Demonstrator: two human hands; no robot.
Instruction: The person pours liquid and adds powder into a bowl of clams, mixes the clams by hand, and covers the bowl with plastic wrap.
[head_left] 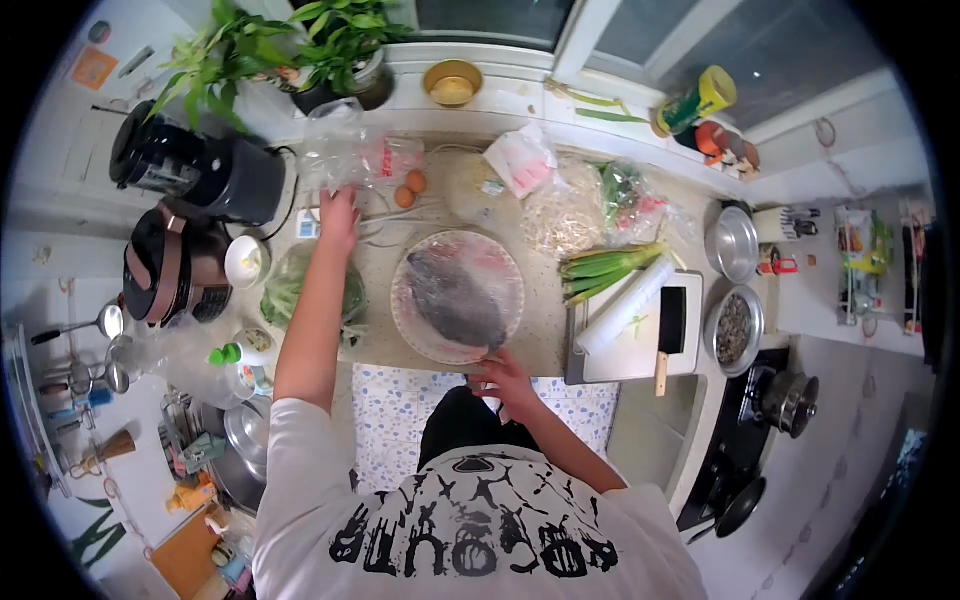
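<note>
Along the windowsill we see leafy potted plants [345, 30] at the left, a gold-coloured bowl [436, 80] near the middle and a tilted green-and-yellow canister [695, 102] toward the right. On the left side we find a dark appliance [240, 180] and, just beside it, a cooker [150, 265] with a copper-coloured handle. To the right we count two metal bowls [732, 240] — one holds small dark pieces — and a knife block [787, 222]. We also see a black stove [722, 450] bearing a metal pot [790, 403], with a frying pan [740, 507] near its end, and blue-spotted flooring [390, 430].

Pale walls [850, 430], dark windows [490, 22], white floor [385, 405] with blue flecks
</note>
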